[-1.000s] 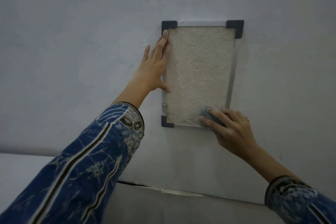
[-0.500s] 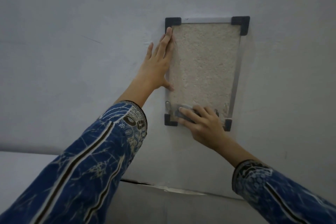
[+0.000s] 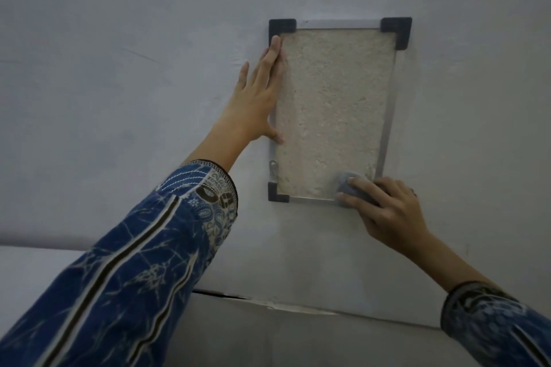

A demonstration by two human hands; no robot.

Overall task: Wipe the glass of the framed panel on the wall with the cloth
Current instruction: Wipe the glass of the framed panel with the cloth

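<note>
A framed panel hangs on the pale wall, with a rough beige sheet behind glass, a thin metal rim and black corner caps. My left hand lies flat with straight fingers against the frame's left edge, thumb on the glass. My right hand holds a small grey-blue cloth and presses it on the glass at the lower right corner. That hand covers the bottom right corner cap.
A bare pale wall surrounds the panel. Below it runs a ledge or wall joint with a dark crack. A small metal fitting sits at the frame's lower left.
My right hand slid the cloth along the bottom of the glass to the lower left, then back to the lower right corner. My left hand has stayed on the frame's left edge.
</note>
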